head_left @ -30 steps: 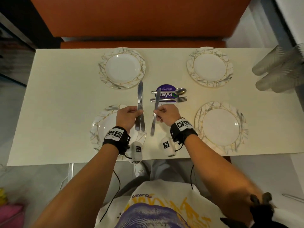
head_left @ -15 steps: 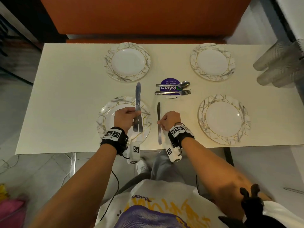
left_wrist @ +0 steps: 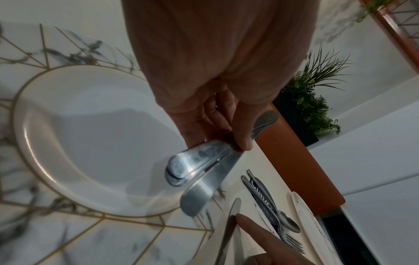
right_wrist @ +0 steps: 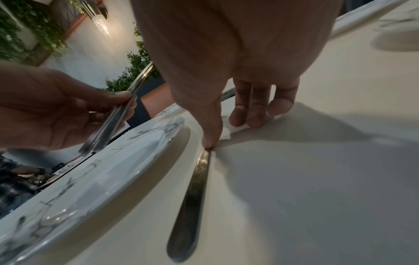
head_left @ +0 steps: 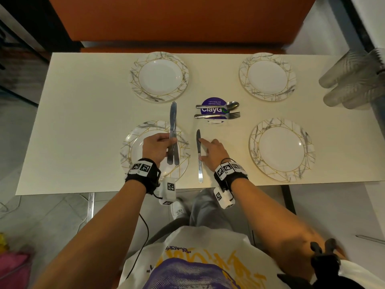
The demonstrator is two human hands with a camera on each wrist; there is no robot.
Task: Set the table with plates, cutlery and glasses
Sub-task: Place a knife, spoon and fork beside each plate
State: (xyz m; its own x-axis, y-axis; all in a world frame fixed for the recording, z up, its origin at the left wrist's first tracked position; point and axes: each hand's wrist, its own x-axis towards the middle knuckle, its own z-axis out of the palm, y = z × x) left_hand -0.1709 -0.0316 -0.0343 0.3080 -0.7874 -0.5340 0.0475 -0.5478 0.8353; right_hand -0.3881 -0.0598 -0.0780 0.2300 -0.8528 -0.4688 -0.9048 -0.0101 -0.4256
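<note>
My left hand (head_left: pixel 158 148) grips a small bundle of table knives (head_left: pixel 173 126) by their handles, above the near-left plate (head_left: pixel 133 140). In the left wrist view the thumb clamps the knife handles (left_wrist: pixel 195 161) over that plate (left_wrist: pixel 90 143). One knife (head_left: pixel 199 161) lies on the table just right of the plate, blade pointing away. My right hand (head_left: pixel 212 151) rests beside it with straight fingers. Its thumb (right_wrist: pixel 211 134) presses on the knife (right_wrist: pixel 192 188). A spoon (head_left: pixel 218 105) and a fork (head_left: pixel 218 116) lie on a purple sticker (head_left: pixel 214 101) at the table's centre.
Three more marbled plates sit at far left (head_left: pixel 145 59), far right (head_left: pixel 245 80) and near right (head_left: pixel 256 147). Stacked clear glasses (head_left: pixel 354 80) lie at the table's right edge. An orange bench (head_left: pixel 187 21) runs behind the table.
My right hand has brought its knife down onto the table right of the near-left plate and let go, its fingers now straight. The left hand has kept its knives over the plate.
</note>
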